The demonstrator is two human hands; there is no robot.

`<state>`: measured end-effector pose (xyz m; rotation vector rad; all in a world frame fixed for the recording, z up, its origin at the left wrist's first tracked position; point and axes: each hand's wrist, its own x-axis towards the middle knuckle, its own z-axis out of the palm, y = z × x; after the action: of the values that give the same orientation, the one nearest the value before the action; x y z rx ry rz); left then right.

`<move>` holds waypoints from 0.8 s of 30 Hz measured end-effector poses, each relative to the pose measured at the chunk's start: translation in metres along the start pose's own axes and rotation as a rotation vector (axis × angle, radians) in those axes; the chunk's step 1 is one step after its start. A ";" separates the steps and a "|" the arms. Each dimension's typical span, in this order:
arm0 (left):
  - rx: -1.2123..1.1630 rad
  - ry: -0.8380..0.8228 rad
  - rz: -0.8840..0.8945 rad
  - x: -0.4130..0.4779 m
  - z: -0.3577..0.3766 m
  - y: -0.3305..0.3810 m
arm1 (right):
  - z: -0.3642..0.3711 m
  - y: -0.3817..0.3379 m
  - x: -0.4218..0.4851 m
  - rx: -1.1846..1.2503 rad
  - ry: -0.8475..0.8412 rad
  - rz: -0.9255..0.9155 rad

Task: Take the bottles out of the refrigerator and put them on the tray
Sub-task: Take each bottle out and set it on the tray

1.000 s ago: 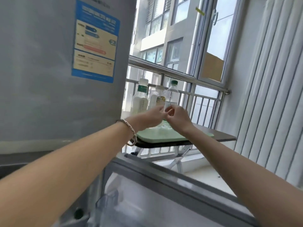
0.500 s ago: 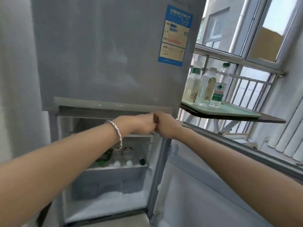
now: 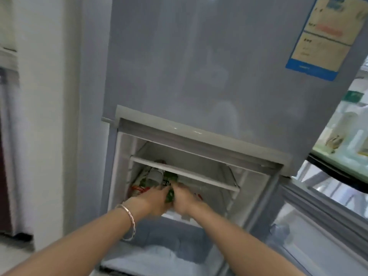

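Bottles (image 3: 157, 176) are lying jumbled in the lower fridge compartment (image 3: 199, 172), under the white shelf rail (image 3: 183, 172), toward its left side. Both hands are reaching in there side by side: the left hand (image 3: 153, 200), with a silver bangle (image 3: 129, 222) on the wrist, and the right hand (image 3: 184, 199) are pressed around a green bottle (image 3: 170, 194) between them, though it's too blurry to tell how tight the grip is. Lower door (image 3: 318, 226) hangs open on the right. Far right, more bottles (image 3: 346, 128) stand on the pale green tray (image 3: 342, 158), pretty smeared out.
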<state>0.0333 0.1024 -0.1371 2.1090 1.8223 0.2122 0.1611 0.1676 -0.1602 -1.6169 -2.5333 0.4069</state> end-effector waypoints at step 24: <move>0.143 0.167 -0.148 0.031 -0.001 -0.044 | 0.040 0.015 0.074 -0.492 0.148 -0.369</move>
<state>-0.0029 0.1381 -0.1548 2.0922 2.1400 0.2322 0.1332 0.2335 -0.2062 -1.1805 -2.8683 -0.3847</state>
